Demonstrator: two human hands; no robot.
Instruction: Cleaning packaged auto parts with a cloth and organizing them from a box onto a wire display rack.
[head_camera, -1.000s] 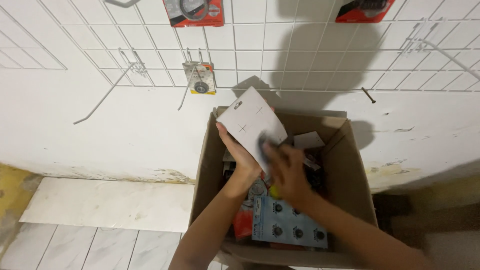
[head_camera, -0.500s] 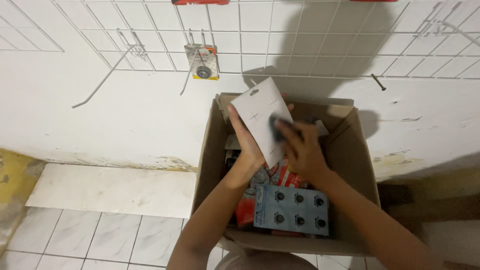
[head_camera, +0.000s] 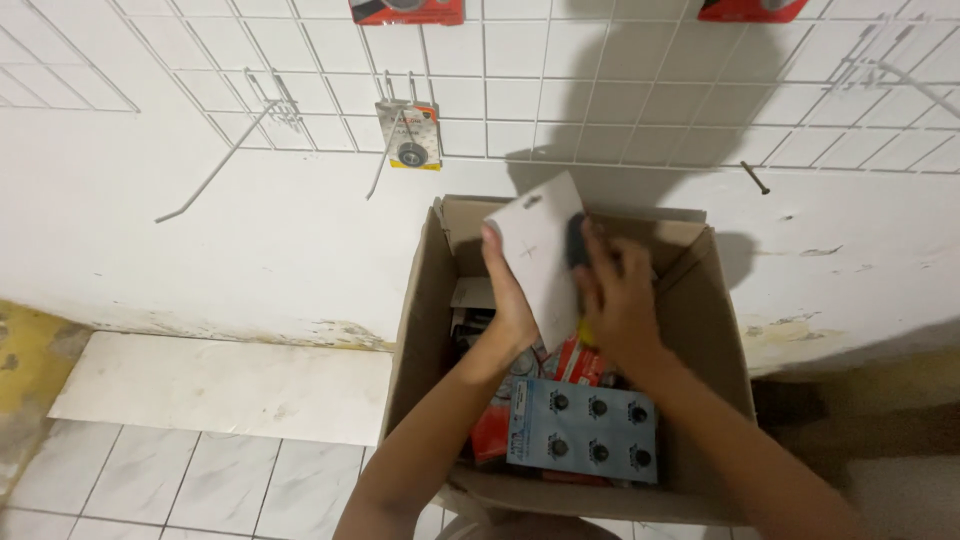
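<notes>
Over the cardboard box (head_camera: 700, 330), our left hand (head_camera: 510, 300) and right hand (head_camera: 615, 300) clamp the white card pack (head_camera: 535, 250); light, stiff, best gripped by edges.

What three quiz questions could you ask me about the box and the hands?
1. True or false: the white card is held above the cardboard box.
2. Which hand grips the card's left edge: A left hand, B right hand?
3. What colour is the card of six round buttons in the box?

Key: 1 true; 2 A; 3 blue.
</notes>
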